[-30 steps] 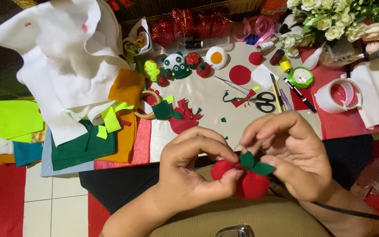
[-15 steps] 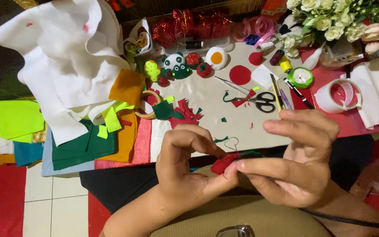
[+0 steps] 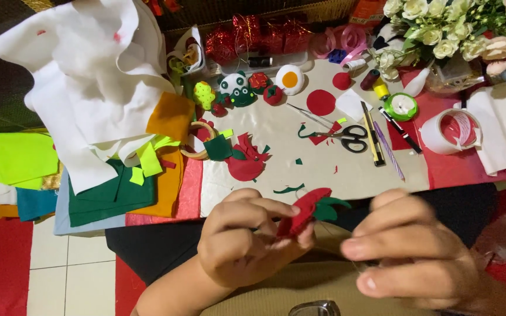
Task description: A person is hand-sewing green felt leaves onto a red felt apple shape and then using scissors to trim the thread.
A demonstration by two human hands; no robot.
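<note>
My left hand (image 3: 244, 241) pinches a small red felt piece with green felt leaves (image 3: 308, 210), holding it up over my lap. My right hand (image 3: 420, 257) is just to the right of it, blurred, fingers curled together; a thin thread seems to run from it toward the felt piece, and whether it holds a needle is too blurred to tell. Both hands are at the near edge of the low work board (image 3: 276, 131).
On the board lie black-handled scissors (image 3: 346, 136), red felt circles (image 3: 321, 102), small finished felt figures (image 3: 235, 90), pens (image 3: 376, 140), a tape roll (image 3: 449, 131) and a pincushion (image 3: 400, 106). Stacked felt sheets (image 3: 106, 146) lie left, white flowers (image 3: 440, 29) at the back right.
My right hand has pulled away from the felt piece to the right and toward me. My left hand has kept hold of the piece and tilted it up.
</note>
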